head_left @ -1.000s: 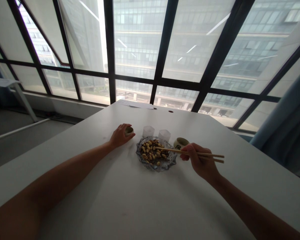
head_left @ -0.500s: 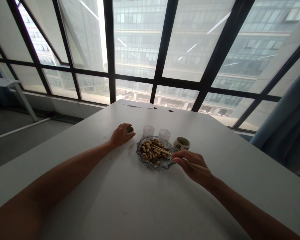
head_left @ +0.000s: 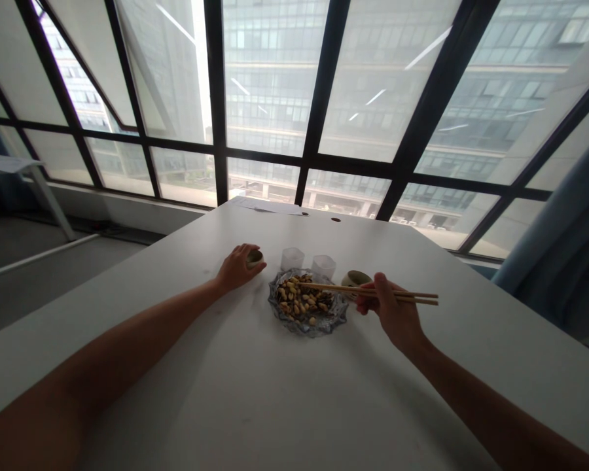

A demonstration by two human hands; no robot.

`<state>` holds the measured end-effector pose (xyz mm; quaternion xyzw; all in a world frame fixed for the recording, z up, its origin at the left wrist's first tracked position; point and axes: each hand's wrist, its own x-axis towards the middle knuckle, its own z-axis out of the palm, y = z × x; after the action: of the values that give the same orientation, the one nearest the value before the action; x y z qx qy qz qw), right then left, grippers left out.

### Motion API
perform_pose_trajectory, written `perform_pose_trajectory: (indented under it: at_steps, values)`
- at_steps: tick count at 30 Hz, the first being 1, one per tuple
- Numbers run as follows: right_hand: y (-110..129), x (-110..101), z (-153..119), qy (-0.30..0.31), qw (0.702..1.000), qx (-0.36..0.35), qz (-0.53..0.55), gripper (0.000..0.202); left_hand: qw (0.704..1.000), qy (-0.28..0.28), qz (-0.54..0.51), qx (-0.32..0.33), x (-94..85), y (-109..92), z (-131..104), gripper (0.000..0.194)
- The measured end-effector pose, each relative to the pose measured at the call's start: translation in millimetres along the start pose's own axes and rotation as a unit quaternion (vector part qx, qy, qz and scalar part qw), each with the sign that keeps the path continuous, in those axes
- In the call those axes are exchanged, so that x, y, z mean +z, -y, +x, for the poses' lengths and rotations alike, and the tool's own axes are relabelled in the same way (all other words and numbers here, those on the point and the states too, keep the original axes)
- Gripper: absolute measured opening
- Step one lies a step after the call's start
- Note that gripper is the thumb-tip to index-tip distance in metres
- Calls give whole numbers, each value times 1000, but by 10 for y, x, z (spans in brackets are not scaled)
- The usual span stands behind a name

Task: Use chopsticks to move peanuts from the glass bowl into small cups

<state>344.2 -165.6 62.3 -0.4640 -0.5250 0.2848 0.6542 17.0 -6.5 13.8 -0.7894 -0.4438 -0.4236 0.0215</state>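
Observation:
My left hand (head_left: 239, 267) is curled round a small light-coloured cup (head_left: 255, 258) standing on the white table. In my right hand (head_left: 390, 304) is a pair of wooden chopsticks (head_left: 412, 297), held nearly level, pointing left. Their tips are over a scalloped glass dish (head_left: 310, 329), at the upper part of a heap of nuts and dark seeds (head_left: 302, 301). Whether anything is pinched between the tips I cannot tell. Behind the chopsticks and my right fingers, partly covered, stands a second pale cup (head_left: 356, 277).
Two translucent white plastic cups, one left (head_left: 292, 258) and one right (head_left: 324, 266), stand just behind the dish. White paper (head_left: 269, 207) lies at the table's far end, near two round holes. Large windows rise beyond, with a blue curtain (head_left: 559, 242) on the right.
My right hand has turned and lifted slightly, so the chopsticks have swung from slanting to nearly level, their tips staying over the nuts. My left hand has not moved.

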Motion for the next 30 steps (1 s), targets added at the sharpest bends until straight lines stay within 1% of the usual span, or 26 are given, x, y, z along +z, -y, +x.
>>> perform_pose_trajectory:
  at_steps: [3,6,9,11,13,14,15,17,19,20,23,24,26,28,30]
  values:
    - [-51,-30,67,-11,999,39,35,56,1000,3,0,4,7,7,-9,40]
    - [-53,-54,83,-4,999,35,27,57,1000,6,1,3,6,26,-18,41]
    - [49,-98,100,-7,999,-17,-26,57,1000,8,9,10,-31,-10,21,47]
    - [178,-164,135,-14,995,-70,-72,55,1000,3,19,13,-67,-118,95,54]
    - [332,-266,186,-17,987,-116,-113,54,1000,15,21,10,-88,-320,201,59]
    - [409,-326,215,-22,983,-131,-129,54,999,38,19,11,-84,-455,261,59]
    - [480,-390,245,-23,980,-133,-147,53,997,75,17,24,-65,-607,322,61]
    - [597,-515,303,-48,974,-145,-166,54,985,156,19,74,19,-941,444,68]
    - [670,-624,359,-50,970,-148,-185,53,969,222,23,103,163,-1274,561,74]
    - [690,-669,384,-49,969,-142,-195,54,958,261,26,112,251,-1427,616,80]
    - [708,-764,443,-37,968,-106,-224,59,925,356,37,129,536,-1805,763,101]
    - [708,-784,457,-31,968,-96,-231,60,917,374,42,131,626,-1900,803,103]
    - [707,-809,475,-22,967,-88,-236,62,902,404,60,138,777,-2043,866,99]
    - [713,-821,486,-24,968,-88,-234,64,890,427,85,133,878,-2126,905,89]
    - [724,-828,492,-29,969,-87,-229,66,888,430,102,127,928,-2159,919,84]
